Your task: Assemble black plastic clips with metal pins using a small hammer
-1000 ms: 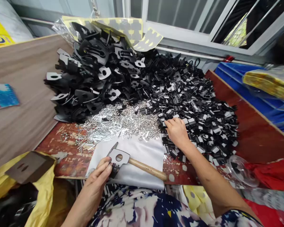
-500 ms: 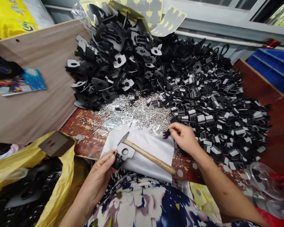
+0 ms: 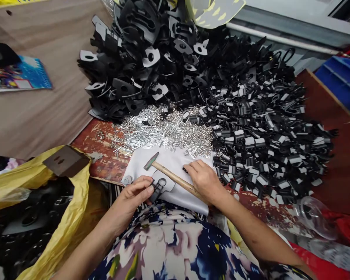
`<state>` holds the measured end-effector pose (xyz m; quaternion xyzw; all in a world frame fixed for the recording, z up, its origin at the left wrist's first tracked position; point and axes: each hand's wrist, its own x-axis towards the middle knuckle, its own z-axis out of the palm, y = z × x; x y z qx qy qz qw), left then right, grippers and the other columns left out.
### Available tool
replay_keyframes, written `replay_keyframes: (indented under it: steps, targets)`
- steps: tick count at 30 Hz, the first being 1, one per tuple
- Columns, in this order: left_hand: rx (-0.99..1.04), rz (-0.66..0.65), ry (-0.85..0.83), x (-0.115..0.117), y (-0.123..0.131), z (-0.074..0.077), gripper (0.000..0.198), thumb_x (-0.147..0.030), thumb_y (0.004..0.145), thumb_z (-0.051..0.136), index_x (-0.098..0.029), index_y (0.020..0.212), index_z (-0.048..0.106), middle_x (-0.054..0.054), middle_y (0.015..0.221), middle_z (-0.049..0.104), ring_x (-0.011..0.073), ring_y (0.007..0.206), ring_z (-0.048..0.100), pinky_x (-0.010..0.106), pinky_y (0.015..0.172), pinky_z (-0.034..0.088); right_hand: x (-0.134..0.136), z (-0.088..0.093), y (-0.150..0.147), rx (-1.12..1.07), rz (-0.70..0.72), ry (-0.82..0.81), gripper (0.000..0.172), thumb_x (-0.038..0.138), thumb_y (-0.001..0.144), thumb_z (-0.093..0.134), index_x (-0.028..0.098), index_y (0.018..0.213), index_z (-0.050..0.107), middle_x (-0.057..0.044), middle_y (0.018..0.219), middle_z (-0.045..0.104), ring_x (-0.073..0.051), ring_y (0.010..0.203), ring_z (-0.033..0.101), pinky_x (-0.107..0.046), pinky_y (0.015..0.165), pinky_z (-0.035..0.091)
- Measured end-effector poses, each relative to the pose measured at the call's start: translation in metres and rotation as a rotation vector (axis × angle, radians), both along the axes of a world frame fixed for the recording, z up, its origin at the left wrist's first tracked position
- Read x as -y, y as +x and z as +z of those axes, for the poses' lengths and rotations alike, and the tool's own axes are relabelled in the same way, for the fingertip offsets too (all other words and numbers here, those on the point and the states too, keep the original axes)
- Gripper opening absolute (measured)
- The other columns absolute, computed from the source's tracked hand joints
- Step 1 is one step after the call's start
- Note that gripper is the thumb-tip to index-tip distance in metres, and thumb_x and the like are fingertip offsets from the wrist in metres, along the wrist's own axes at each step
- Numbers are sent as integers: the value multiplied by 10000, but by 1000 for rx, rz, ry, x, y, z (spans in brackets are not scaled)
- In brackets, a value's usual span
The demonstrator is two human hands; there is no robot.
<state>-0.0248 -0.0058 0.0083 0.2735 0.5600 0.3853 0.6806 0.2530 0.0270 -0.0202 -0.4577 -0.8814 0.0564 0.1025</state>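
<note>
The right hand (image 3: pixel 204 179) hides the butt of a hammer (image 3: pixel 175 179) and most of a small dark piece (image 3: pixel 186 168); at the counter's (image 3: pixel 103 168) far edge, black clip parts (image 3: pixel 125 91) are cropped above; metal pins (image 3: pixel 166 130) defy counting; off the near left corner, a yellow bag (image 3: pixel 81 186) leaves the frame.

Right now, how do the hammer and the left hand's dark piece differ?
The hammer lies on the pale sheet; the left hand holds the dark piece. The hammer is long, with a wooden handle; the dark piece is shorter and broader. In view, both appear below the metal pins.
</note>
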Motion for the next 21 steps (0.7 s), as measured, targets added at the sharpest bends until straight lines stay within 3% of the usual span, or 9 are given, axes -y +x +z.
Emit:
replay_keyframes:
  steps: [4,7,9,12,15,21]
  targets:
    - [16,-141,48,-5,17,0,355,-470,602,947,-165,666,775,56,1057,531,157,790,524,253,590,575,-13,-2,-2,-272,-155,-27,272,66,936,526,171,1089,726,-96,931,703,-249,910,618,-389,809,533]
    - [110,-192,48,-11,32,4,328,-444,632,935,-172,692,764,38,992,526,153,778,530,270,610,590,-17,15,-7,-629,-222,-92,206,141,953,585,229,1057,741,-49,967,747,-212,923,673,-379,844,547]
    - [168,-196,64,-15,42,6,300,-426,660,924,-176,729,773,31,969,544,143,766,546,267,639,593,-13,27,-15,-756,-196,-94,181,178,953,613,258,1042,750,-24,979,766,-204,947,692,-431,969,521]
    - [234,-195,120,-18,55,9,258,-409,723,892,-185,817,807,37,978,588,138,784,581,254,696,592,-4,36,-31,-792,-138,-48,204,174,949,600,268,1041,756,-3,936,777,-198,929,705,-538,1153,382]
    - [279,-186,157,-18,62,11,258,-414,759,867,-183,865,821,57,1005,611,165,849,596,264,718,603,2,34,-41,-808,-163,1,245,161,945,573,279,1050,760,7,900,778,-204,927,708,-587,1209,290]
    - [246,-154,183,-17,58,14,260,-414,758,862,-171,837,813,60,1001,609,172,824,605,275,673,610,5,27,-46,-837,-199,-44,262,182,947,572,314,1059,770,6,890,770,-206,860,710,-607,1209,306]
